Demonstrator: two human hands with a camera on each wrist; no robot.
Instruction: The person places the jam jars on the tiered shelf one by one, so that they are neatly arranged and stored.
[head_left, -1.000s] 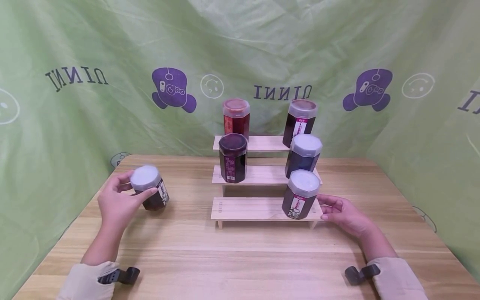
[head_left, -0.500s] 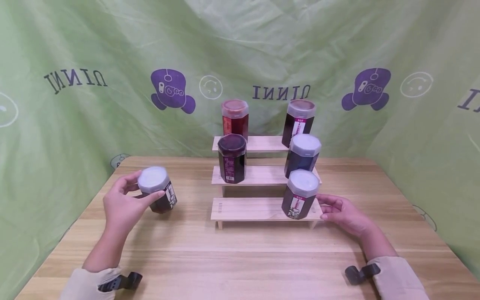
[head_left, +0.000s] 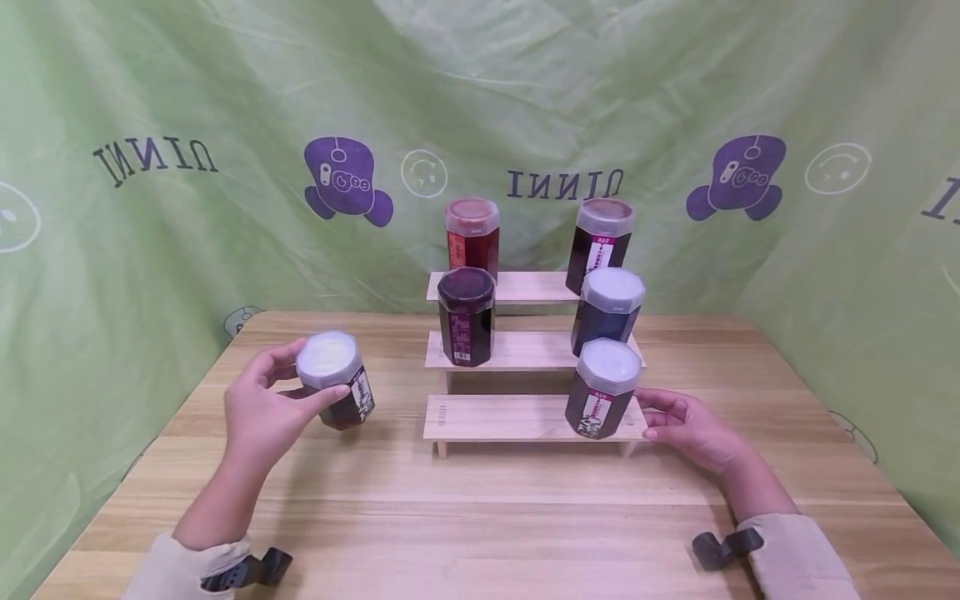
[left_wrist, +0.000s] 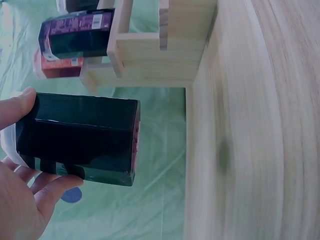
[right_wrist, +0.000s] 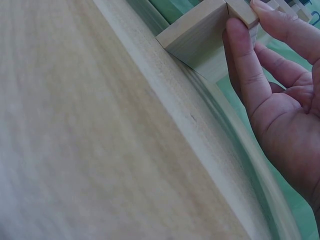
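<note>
My left hand [head_left: 266, 408] grips a dark octagonal jar [head_left: 348, 408] with a white lid, left of the stepped wooden stand [head_left: 487, 418]. In the left wrist view the jar [left_wrist: 80, 135] is clear of the tabletop, thumb on one side and fingers on the other. My right hand [head_left: 693, 433] pinches the right end of the stand's lowest board, as the right wrist view also shows. Close by on that board stands a white-lidded jar [head_left: 600, 404]. The middle board carries a purple-lidded jar [head_left: 467, 321] at left and a white-lidded jar [head_left: 609, 312] at right.
On the top board are a red jar [head_left: 474, 237] at left and a dark jar with a pinkish lid [head_left: 600, 246] at right. The wooden table [head_left: 510, 533] extends in front of the stand. A green printed cloth [head_left: 480, 92] hangs behind and at both sides.
My left hand has moved right with the jar, bringing it nearer the stand. The right hand stays on the lowest board's end, and the jars on the stand keep their places.
</note>
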